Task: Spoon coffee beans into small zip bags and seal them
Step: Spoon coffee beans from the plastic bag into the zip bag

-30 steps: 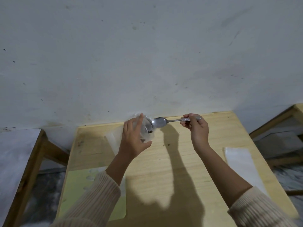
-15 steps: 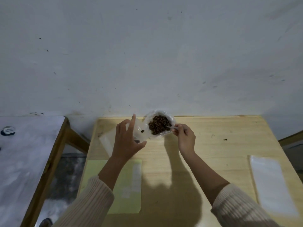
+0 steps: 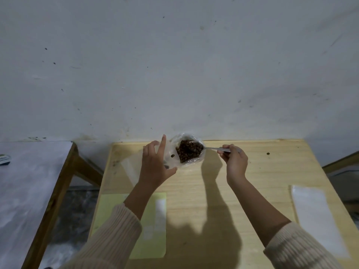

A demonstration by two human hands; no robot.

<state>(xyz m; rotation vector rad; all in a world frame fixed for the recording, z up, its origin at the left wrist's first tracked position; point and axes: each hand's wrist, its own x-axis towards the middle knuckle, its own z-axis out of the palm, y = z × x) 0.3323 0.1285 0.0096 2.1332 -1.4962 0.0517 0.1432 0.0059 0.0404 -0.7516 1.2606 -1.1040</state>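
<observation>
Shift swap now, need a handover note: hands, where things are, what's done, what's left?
Left hand: holds the small zip bag next to the big clear bag.
Right hand: grips the spoon, its bowl dug into the beans in the big clear bag at the table's far edge.
Done: only a bean or two in the small zip bag, not sealed.
Left: lift the scoop, tip it in, repeat, seal. Flat white bags lie at the right, and one stray bean lies loose on the table.
</observation>
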